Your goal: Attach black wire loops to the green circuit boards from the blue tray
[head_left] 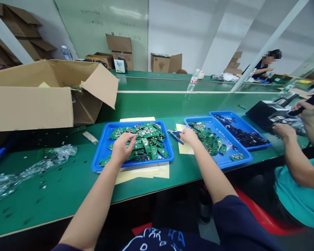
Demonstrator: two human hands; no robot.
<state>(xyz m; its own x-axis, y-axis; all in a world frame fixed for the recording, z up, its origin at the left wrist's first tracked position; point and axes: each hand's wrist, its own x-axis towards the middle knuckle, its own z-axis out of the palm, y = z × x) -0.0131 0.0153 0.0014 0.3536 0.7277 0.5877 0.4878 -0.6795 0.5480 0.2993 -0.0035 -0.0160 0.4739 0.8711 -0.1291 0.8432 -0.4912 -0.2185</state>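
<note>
My left hand (123,148) is over a blue tray (97,153) heaped with narrow green circuit boards (146,144). Its fingers are curled with thumb and forefinger close together; what lies between them, if anything, is too small to make out. My right hand (189,136) is closed at the handles of blue-handled pliers (174,135), low over a yellowish paper sheet (184,149) between two trays. The plier jaws point left, toward the first tray. Beside my right hand, a second blue tray (235,161) holds more small green boards (211,141).
A third blue tray (265,143) holds black parts. A cardboard box (31,108) and crumpled clear plastic (60,153) occupy the left. A water bottle (193,81) stands on the rear ledge. At right, a co-worker's hands (285,131) work beside a black box (261,113).
</note>
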